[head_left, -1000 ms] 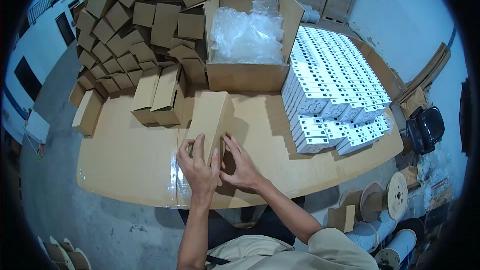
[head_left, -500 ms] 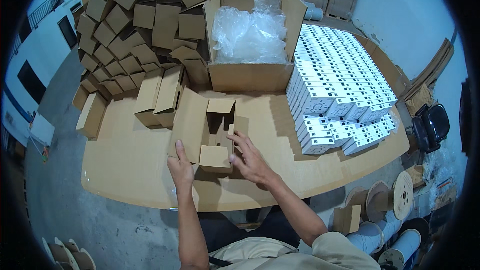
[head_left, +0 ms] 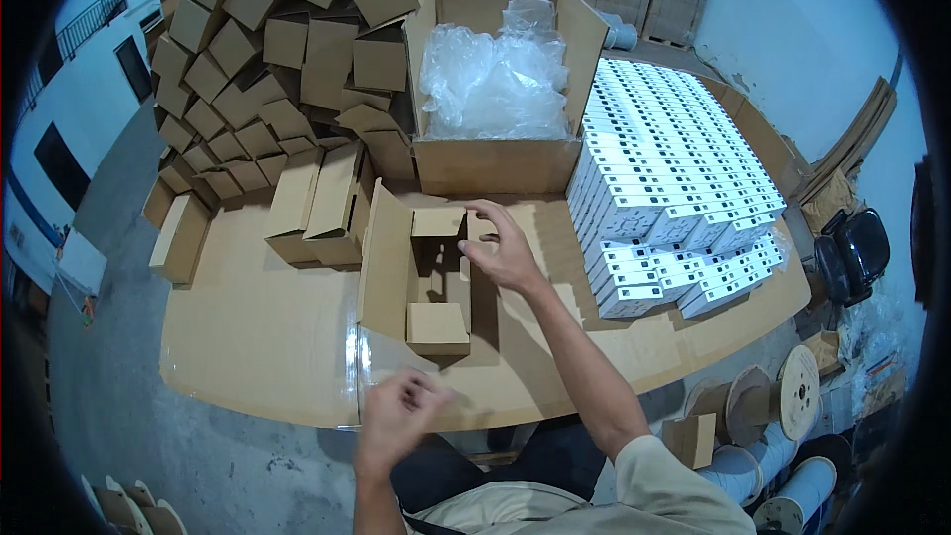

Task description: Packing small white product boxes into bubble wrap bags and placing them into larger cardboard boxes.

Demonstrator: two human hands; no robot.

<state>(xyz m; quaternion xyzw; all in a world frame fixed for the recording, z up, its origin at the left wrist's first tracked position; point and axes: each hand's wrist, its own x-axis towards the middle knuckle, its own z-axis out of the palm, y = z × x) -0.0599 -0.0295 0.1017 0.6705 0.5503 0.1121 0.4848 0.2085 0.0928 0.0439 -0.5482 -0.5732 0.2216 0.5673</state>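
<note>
Your left hand (head_left: 396, 418) has pulled back off the box (head_left: 421, 272) toward your lap, fingers loosely curled and empty. Your right hand (head_left: 502, 250) presses its far flap, fingers spread. Box sits mid-table, flaps open, unfilled.

We see a cardboard-covered table (head_left: 248, 337) carrying an open small carton (head_left: 421, 272) near its middle, two folded cartons (head_left: 317, 200) just left of it, a heap of made-up brown boxes (head_left: 267, 50) at the far left, a large open box of clear plastic bags (head_left: 495, 89), and stacked white product boxes (head_left: 674, 178) on the right.
</note>
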